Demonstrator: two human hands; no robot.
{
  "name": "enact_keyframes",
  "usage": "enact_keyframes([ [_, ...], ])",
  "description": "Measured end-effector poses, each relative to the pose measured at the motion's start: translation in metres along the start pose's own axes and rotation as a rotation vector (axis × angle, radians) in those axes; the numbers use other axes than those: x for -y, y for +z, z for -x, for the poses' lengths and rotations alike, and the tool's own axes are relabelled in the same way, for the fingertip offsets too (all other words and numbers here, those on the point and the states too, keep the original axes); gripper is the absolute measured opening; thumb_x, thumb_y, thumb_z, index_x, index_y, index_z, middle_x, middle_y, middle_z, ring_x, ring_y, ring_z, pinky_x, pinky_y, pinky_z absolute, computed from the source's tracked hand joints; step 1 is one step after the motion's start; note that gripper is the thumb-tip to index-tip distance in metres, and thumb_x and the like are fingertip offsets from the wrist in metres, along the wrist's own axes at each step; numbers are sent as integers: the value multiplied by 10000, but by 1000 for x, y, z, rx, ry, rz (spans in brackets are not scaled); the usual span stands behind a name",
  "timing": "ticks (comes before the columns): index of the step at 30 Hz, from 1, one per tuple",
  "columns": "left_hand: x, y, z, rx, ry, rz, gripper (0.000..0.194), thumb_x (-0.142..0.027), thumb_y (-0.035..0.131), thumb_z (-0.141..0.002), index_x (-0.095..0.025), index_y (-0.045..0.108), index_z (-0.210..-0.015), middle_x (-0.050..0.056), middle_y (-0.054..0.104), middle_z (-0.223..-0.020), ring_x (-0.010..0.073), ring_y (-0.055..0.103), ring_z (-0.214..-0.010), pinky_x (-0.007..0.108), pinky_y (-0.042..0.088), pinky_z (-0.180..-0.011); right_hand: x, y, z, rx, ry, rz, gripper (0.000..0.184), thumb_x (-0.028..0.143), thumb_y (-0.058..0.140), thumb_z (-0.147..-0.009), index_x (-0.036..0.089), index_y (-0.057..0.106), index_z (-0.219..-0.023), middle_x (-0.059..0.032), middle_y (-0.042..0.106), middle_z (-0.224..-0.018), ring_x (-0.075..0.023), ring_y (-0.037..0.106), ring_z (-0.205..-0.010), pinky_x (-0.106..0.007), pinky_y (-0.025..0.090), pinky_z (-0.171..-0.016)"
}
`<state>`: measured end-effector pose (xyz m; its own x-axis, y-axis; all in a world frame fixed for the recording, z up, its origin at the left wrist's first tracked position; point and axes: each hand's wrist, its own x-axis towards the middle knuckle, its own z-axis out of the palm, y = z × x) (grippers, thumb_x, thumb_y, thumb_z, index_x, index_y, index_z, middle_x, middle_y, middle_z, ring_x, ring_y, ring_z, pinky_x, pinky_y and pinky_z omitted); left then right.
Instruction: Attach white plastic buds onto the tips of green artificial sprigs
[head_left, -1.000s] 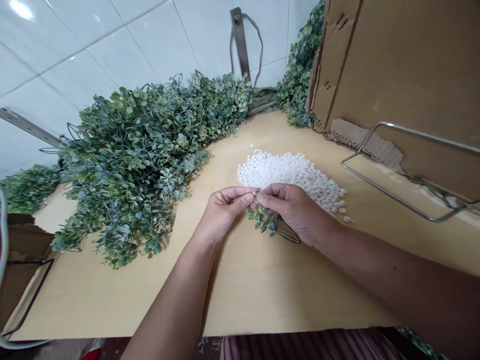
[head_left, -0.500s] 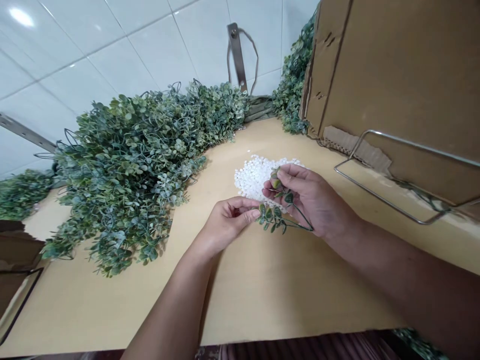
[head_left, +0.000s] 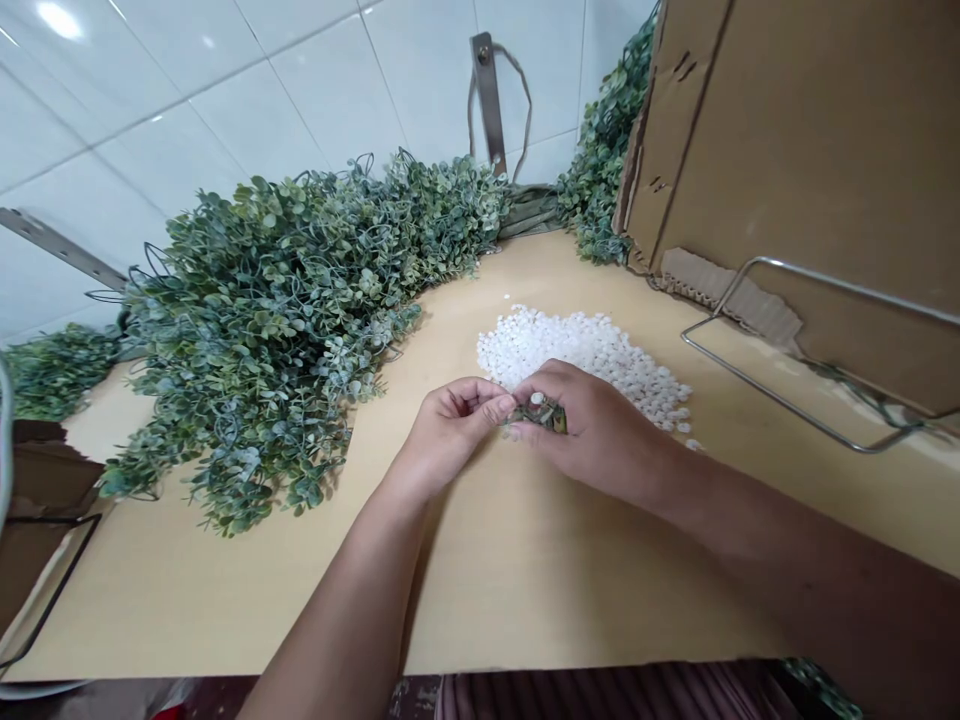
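Note:
Both of my hands meet over the table, just in front of a heap of small white plastic pieces (head_left: 592, 345). A small green leafy sprig (head_left: 553, 416) is bunched up in my right hand (head_left: 600, 425), mostly hidden by the fingers. One white piece (head_left: 537, 398) shows among its leaves. With thumb and forefinger pinched, my left hand (head_left: 454, 430) holds the left end of the sprig, close against the right fingertips. Where the two hands touch, the exact grip is covered.
A large mound of artificial greenery (head_left: 277, 310) lies on the table (head_left: 480, 590) to the left, against the tiled wall (head_left: 315, 90). On the right stand a cardboard box (head_left: 810, 160) and a metal wire frame (head_left: 795, 405). More cardboard (head_left: 45, 480) is at the far left.
My right hand has moved down and left, turning over to meet the left fingertips. The sprig's spread stems are now gathered inside the grip. More of the white heap shows.

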<state>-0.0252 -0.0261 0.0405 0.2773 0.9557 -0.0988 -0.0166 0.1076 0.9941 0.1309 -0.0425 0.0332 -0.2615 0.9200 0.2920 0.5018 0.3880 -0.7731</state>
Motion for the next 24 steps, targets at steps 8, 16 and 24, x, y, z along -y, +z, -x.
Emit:
enact_keyframes([
  [8, -4, -6, -2, -2, 14, 82, 357, -445, 785, -559, -152, 700, -745, -8, 616, -644, 54, 472, -520, 179, 391, -518, 3, 0, 2, 1, 84, -183, 82, 197, 522, -771, 187, 510, -690, 6, 509, -629, -136, 475, -598, -267, 371, -574],
  [16, -3, -7, 0, 105, 83, 76, 346, -444, 765, -600, -152, 707, -777, -9, 627, -635, 67, 509, -558, 187, 419, -563, 2, -6, -1, -142, 216, -361, 143, 266, 500, -785, 167, 531, -687, 14, 501, -575, -109, 441, -536, -238, 348, -497],
  [24, 14, -15, -13, -116, 113, -147, 181, -309, 713, -667, -138, 654, -677, -11, 625, -599, 81, 506, -545, 206, 414, -576, 4, -20, -4, -116, 281, -533, 214, 316, 621, -721, 180, 553, -571, 31, 484, -515, -85, 413, -485, -228, 322, -477],
])
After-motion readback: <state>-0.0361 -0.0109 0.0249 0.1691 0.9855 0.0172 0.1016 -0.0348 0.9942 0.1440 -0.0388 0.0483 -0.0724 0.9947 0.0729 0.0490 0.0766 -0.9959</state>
